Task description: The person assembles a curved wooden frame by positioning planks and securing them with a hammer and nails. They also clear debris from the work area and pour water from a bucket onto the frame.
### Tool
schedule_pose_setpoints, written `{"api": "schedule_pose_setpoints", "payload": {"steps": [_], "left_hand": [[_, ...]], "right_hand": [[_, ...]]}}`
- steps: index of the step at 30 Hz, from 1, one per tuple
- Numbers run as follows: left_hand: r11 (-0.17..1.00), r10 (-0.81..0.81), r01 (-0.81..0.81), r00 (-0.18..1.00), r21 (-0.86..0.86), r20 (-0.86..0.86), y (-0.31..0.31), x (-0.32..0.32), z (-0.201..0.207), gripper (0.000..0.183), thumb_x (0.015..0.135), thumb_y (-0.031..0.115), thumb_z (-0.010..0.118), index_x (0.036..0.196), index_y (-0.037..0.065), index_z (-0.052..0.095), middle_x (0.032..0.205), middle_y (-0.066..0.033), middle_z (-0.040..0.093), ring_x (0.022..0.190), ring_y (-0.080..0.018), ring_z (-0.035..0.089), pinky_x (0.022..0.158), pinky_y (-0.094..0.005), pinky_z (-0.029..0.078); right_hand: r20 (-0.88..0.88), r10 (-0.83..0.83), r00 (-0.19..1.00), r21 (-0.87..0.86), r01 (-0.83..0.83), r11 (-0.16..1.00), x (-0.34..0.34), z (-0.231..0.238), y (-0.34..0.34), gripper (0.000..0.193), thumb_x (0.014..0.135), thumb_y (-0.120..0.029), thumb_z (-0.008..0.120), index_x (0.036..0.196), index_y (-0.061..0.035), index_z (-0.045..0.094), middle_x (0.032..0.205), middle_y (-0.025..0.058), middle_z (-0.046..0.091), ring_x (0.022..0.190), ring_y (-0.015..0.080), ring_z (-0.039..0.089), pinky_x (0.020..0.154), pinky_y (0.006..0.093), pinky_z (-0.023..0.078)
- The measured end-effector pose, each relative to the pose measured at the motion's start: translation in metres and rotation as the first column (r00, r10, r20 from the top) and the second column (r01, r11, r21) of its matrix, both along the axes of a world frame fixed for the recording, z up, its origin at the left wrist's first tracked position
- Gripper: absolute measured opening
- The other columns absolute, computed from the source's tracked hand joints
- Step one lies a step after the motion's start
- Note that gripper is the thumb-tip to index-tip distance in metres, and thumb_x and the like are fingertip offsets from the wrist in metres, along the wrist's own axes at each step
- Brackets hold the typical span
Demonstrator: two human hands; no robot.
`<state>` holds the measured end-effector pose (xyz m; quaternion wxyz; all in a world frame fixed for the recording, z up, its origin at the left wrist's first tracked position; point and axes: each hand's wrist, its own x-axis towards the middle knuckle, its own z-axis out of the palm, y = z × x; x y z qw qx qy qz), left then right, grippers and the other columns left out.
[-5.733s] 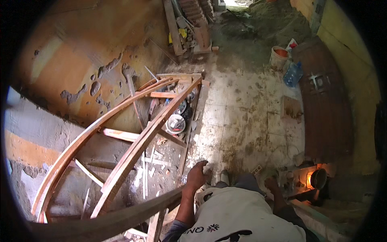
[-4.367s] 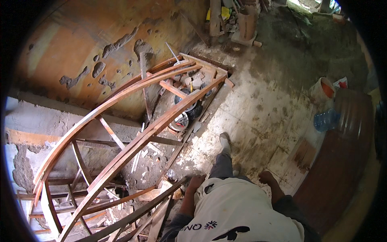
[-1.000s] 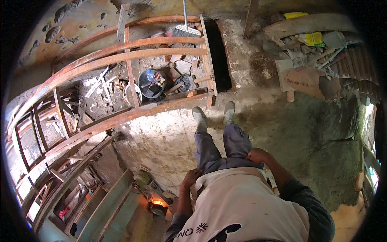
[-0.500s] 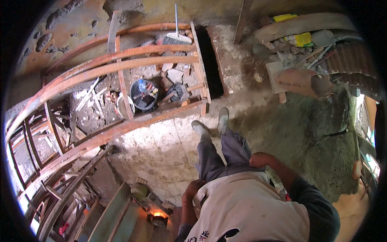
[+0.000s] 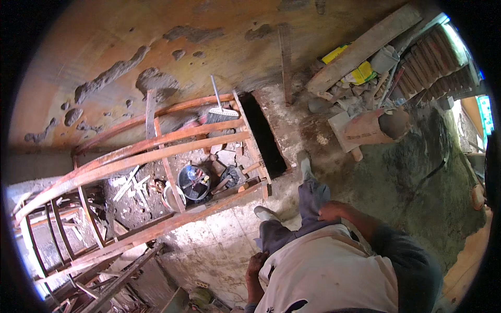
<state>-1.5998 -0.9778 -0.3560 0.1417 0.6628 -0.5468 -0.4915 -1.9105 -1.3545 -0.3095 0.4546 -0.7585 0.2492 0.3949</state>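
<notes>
My right hand (image 5: 330, 211) is closed on the grey trousers (image 5: 308, 208) at the right thigh, just below the hem of my pale shirt (image 5: 318, 266). At the left hip my left hand (image 5: 255, 265) is closed against the trousers' side, its fingertips partly hidden. No tool shows in either hand. My feet in grey footwear (image 5: 265, 213) are apart on the floor, the right one ahead beside a dark rectangular opening (image 5: 265, 138).
A reddish timber frame (image 5: 156, 154) lies left, around a black bucket (image 5: 193, 183), rubble and a white-headed broom (image 5: 223, 111). Front right are a torn paper sack (image 5: 370, 130), a thick plank (image 5: 365, 47) and corrugated sheets (image 5: 433, 57). A patched wall (image 5: 224, 52) rises ahead.
My right foot has stepped forward toward the floor opening, and the view has tilted up to show more wall. Both hands have stayed at the trousers.
</notes>
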Motion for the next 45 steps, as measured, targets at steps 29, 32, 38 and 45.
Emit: {"api": "schedule_pose_setpoints", "payload": {"steps": [29, 32, 38, 45], "left_hand": [[-0.191, 0.979, -0.836, -0.122, 0.514, 0.164, -0.283, -0.192, 0.089, 0.028, 0.099, 0.033, 0.072, 0.103, 0.007, 0.063, 0.09, -0.0107, 0.068, 0.067, -0.0202, 0.065, 0.058, -0.0328, 0.052], [-0.262, 0.963, -0.788, -0.172, 0.557, 0.209, -0.29, -0.198, 0.091, 0.03, 0.099, 0.035, 0.072, 0.103, 0.006, 0.063, 0.09, -0.0109, 0.068, 0.069, -0.0212, 0.066, 0.059, -0.0334, 0.052], [-0.2, 0.976, -0.816, -0.118, 0.542, 0.182, -0.313, -0.193, 0.093, 0.037, 0.098, 0.038, 0.072, 0.108, 0.003, 0.063, 0.094, -0.0126, 0.069, 0.073, -0.0223, 0.067, 0.064, -0.0348, 0.054], [-0.1, 0.979, -0.836, 0.013, 0.539, 0.202, -0.337, -0.174, 0.098, 0.041, 0.104, 0.035, 0.061, 0.114, -0.004, 0.063, 0.1, -0.0168, 0.071, 0.078, -0.0234, 0.069, 0.071, -0.0366, 0.056]], "right_hand": [[0.575, -0.681, 0.453, -0.361, 0.888, 0.286, 0.24, -0.026, -0.707, 0.117, 0.083, -0.057, 0.08, 0.16, 0.0013, 0.014, 0.159, 0.0309, 0.028, 0.147, 0.0437, 0.033, 0.116, 0.0549, 0.038], [0.596, -0.664, 0.453, -0.303, 0.892, 0.336, 0.249, -0.033, -0.717, 0.115, 0.083, -0.06, 0.078, 0.159, 0.0017, 0.016, 0.158, 0.0294, 0.031, 0.143, 0.0436, 0.038, 0.113, 0.0545, 0.041], [0.606, -0.653, 0.454, -0.448, 0.873, 0.192, 0.263, -0.072, -0.735, 0.089, 0.088, -0.058, 0.069, 0.15, -0.0012, 0.04, 0.143, 0.0245, 0.052, 0.128, 0.0382, 0.057, 0.105, 0.0499, 0.049], [0.767, -0.388, 0.511, -0.436, 0.858, 0.27, 0.174, -0.068, -0.739, 0.045, 0.08, -0.038, 0.079, 0.11, -0.0045, 0.073, 0.111, 0.0244, 0.07, 0.106, 0.0411, 0.066, 0.092, 0.0504, 0.054]]}}
